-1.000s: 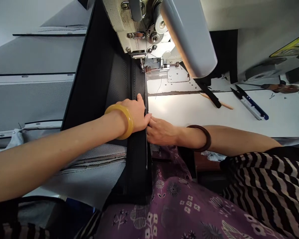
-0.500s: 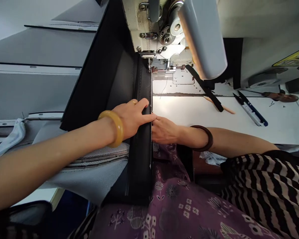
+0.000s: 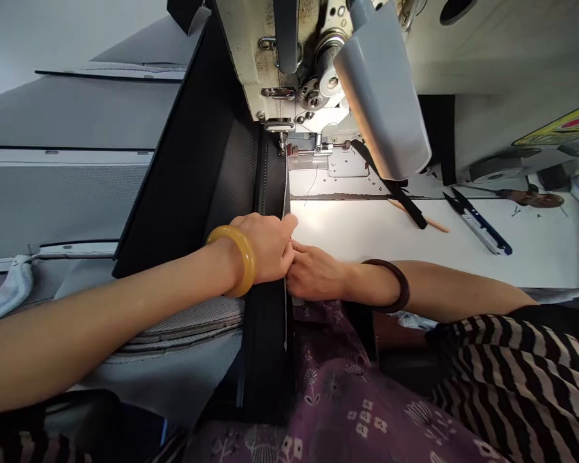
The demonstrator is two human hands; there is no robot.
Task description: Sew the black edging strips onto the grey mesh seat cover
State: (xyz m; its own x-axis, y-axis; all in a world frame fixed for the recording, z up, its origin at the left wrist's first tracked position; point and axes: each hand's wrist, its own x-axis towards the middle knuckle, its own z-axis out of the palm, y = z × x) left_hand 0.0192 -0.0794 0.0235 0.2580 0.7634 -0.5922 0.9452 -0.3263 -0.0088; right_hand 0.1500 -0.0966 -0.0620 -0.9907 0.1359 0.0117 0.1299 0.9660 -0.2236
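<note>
Well, nearest, a purple patterned apron [image 3: 335, 392] covers the lap, and the near end of the black panel [image 3: 267, 328] meets it. That panel looks smooth and dark, with a pale line down its right edge, a stitched seam running lengthwise, and fine dots farther off, left of the seam. The right hand [image 3: 316, 273], fingers curled in, grips the right edge; the left hand [image 3: 265, 247] lies across the panel, touching the right one, though I can't tell whether it pinches or only presses. The panel's long axis runs near to far, its seamed strip pointing to the presser foot [image 3: 282, 144] of the sewing machine [image 3: 248, 71].
</note>
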